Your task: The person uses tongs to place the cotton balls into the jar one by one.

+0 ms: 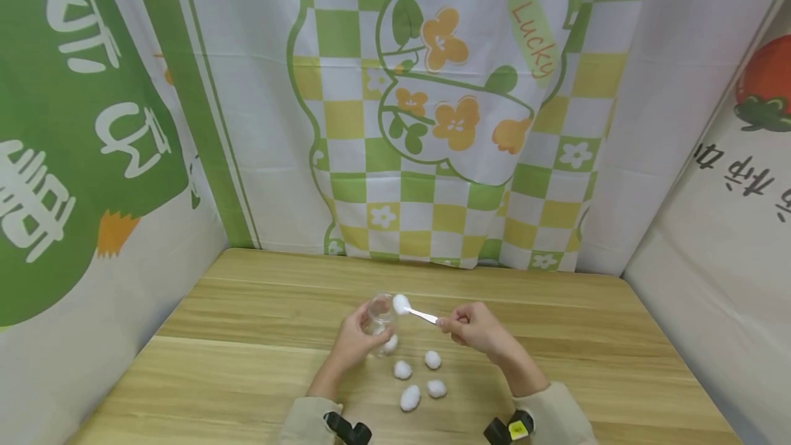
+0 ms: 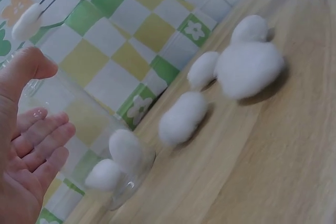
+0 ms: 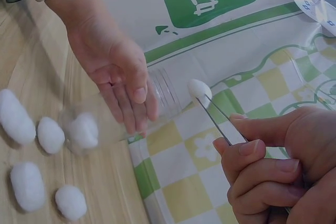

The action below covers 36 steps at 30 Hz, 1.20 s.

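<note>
My left hand grips a clear jar near its mouth, fingers wrapped round the far side and thumb on the near side. Two white cotton balls sit at the jar's bottom in the left wrist view. Between thumb and fingers, my right hand pinches metal tweezers. Their tips hold another cotton ball, close beside the jar's open mouth and outside it. Several loose cotton balls lie on the table in front of the jar, between my forearms.
The wooden table ends at a hanging checkered cloth behind the jar. Printed cloth walls stand on the left and right sides. Each sleeve carries a black wrist camera.
</note>
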{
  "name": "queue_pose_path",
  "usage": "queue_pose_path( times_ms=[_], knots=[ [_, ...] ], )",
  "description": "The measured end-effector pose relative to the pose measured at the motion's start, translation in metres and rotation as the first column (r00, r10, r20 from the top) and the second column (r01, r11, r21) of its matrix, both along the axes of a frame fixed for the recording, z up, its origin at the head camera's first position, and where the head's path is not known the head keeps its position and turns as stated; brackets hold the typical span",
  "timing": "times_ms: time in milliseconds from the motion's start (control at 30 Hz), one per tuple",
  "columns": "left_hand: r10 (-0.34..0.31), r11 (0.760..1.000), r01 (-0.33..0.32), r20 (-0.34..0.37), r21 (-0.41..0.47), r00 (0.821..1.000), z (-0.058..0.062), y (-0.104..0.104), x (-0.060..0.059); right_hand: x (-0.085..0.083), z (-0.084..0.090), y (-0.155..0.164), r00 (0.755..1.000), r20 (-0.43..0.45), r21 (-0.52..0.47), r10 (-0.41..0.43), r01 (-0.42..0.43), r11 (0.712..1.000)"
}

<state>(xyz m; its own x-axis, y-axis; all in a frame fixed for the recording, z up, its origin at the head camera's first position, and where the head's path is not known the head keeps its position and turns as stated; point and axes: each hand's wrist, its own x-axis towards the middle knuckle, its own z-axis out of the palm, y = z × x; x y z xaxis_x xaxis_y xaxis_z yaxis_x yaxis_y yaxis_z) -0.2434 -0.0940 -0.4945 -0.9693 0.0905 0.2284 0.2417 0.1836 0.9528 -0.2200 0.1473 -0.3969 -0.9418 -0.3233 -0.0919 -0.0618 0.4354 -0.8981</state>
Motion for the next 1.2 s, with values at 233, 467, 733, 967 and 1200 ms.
queue_pose_path(
  times_ms=[233, 467, 733, 967, 1200],
  knots=[
    [0.006, 0.999, -0.007, -0.017, -0.052, 1.0, -0.003, 0.006, 0.0, -0.001, 0.001, -0.002, 1.0, -0.01, 0.004, -0.002, 0.002, 1.0],
    [0.001, 1.0, 0.0, 0.007, -0.029, 1.0, -0.002, 0.006, 0.0, -0.003, 0.001, -0.007, 1.0, -0.008, 0.008, 0.0, 0.0, 1.0],
    [-0.01, 1.0, 0.01, 0.011, -0.017, 1.0, -0.003, 0.005, 0.0, -0.004, -0.003, -0.012, 1.0, -0.008, -0.01, -0.003, 0.003, 1.0],
    [-0.013, 1.0, 0.013, -0.009, -0.01, 1.0, -0.003, 0.005, 0.001, -0.005, -0.004, -0.014, 1.0, 0.013, -0.013, -0.011, 0.011, 1.0],
    [-0.013, 1.0, 0.013, -0.004, -0.004, 1.0, -0.002, 0.006, 0.001, -0.006, -0.005, -0.015, 1.0, 0.017, -0.014, -0.005, 0.005, 1.0]
  ],
)
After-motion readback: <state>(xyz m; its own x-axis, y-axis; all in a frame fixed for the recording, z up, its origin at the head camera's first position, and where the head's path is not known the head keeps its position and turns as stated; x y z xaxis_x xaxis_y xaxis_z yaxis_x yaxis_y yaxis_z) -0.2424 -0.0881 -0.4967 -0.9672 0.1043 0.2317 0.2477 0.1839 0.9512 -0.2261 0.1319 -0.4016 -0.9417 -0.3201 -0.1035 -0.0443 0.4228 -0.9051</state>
